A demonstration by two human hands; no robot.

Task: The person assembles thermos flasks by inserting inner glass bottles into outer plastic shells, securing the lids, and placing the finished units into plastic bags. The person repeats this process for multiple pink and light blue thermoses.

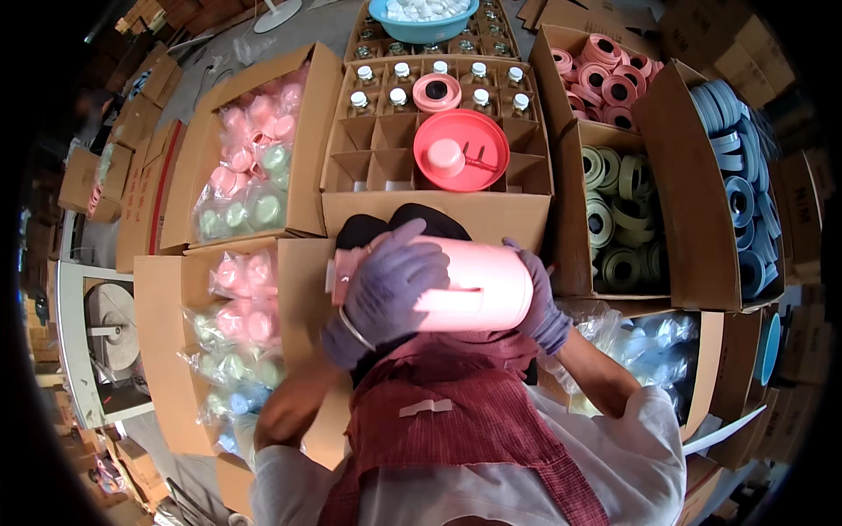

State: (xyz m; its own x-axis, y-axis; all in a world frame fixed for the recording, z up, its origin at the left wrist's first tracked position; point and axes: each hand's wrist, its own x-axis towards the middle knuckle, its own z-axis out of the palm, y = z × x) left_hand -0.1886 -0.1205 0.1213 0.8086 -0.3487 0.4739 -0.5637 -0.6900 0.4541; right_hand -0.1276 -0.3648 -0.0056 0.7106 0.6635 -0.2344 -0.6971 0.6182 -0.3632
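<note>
Pink plastic cylinder [500,280]: one, lying sideways at mid-frame above the dark red apron [456,377]; the hands hide parts of both ends, and its underside is out of sight.
Left hand [399,285]: gloved in purple, grip wrapped over the cylinder's left part, a pale band [355,331] at the wrist.
Right hand [542,302]: gloved alike, grip cupped around the cylinder's right end, fingers partly hidden behind it.
Divided carton [513,210]: top centre; nine white-capped bottles [479,72] counted, some cells covered.
Pink ring [420,93]: one, among the caps.
Red dish [482,131]: one, over the front cells; in it one pink cup [445,158] and thin dark shapes, perhaps slots, too small to settle.
Blue basin [425,33]: one, cut off by the top edge; its white pieces [430,9] run together uncounted.
Ring cartons: three, right side, with pink rings [603,60], green rings [636,215] and blue rings [754,145]; lower layers buried.
Bagged parts [237,324]: three cartons, upper left, lower left and lower right; film blurs the shapes.
</note>
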